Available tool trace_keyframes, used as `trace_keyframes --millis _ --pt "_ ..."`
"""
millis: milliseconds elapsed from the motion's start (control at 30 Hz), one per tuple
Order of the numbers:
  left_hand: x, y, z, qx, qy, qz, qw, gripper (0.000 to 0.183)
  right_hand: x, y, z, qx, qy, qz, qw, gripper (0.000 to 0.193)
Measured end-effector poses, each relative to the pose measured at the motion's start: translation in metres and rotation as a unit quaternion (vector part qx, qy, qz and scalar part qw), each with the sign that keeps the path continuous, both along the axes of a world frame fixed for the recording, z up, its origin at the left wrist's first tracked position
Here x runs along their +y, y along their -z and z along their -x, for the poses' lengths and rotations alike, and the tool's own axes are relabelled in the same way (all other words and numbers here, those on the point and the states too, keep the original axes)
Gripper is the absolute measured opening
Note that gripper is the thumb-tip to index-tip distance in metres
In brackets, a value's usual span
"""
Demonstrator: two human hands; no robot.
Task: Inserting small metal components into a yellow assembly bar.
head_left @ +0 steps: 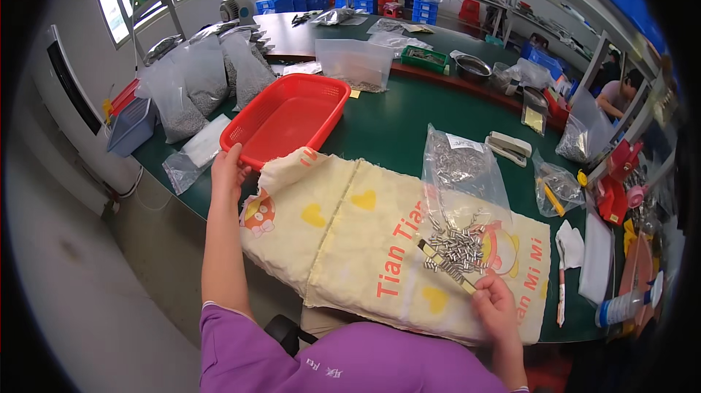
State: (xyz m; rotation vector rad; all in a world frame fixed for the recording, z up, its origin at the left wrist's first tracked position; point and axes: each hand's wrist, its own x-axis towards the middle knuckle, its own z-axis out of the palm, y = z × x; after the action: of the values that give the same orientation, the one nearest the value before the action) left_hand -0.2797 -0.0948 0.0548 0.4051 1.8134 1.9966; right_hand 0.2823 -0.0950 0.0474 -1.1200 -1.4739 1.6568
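Note:
My left hand (pixel 232 168) is closed on the near left corner of a shallow red plastic basket (pixel 288 121), which looks bare inside. In my right hand (pixel 498 307) is a narrow pale strip (pixel 464 285) with a dark far end, pinched between the fingers. It lies slantwise at the near edge of a heap of small silvery metal pins (pixel 467 241). Beneath the heap is a padded cream cloth (pixel 343 240) with hearts and red print. Just beyond, a clear plastic bag (pixel 460 156) holds more metal pieces, its mouth toward the heap.
Filled clear bags (pixel 203 79) stand at the back left beside a grey-blue bin (pixel 133 130). A stapler (pixel 509 148), a yellow knife (pixel 550 197) and a bottle (pixel 618 310) lie to the right. Farther back are a green tray (pixel 424 59) and a metal bowl (pixel 473 67). Another person (pixel 617 94) sits at far right.

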Motion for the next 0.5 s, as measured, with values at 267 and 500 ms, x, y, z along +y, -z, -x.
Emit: trace_keyframes --millis 267,500 --pt "-0.031 -0.024 0.042 0.186 -0.138 -0.158 0.96 0.017 -0.003 0.006 -0.007 0.002 0.0 -0.011 1.0 0.01" --pt "-0.08 -0.069 0.018 0.266 -0.231 -0.306 0.885 0.018 -0.001 0.001 -0.004 -0.008 -0.008 -0.012 1.0 0.01"
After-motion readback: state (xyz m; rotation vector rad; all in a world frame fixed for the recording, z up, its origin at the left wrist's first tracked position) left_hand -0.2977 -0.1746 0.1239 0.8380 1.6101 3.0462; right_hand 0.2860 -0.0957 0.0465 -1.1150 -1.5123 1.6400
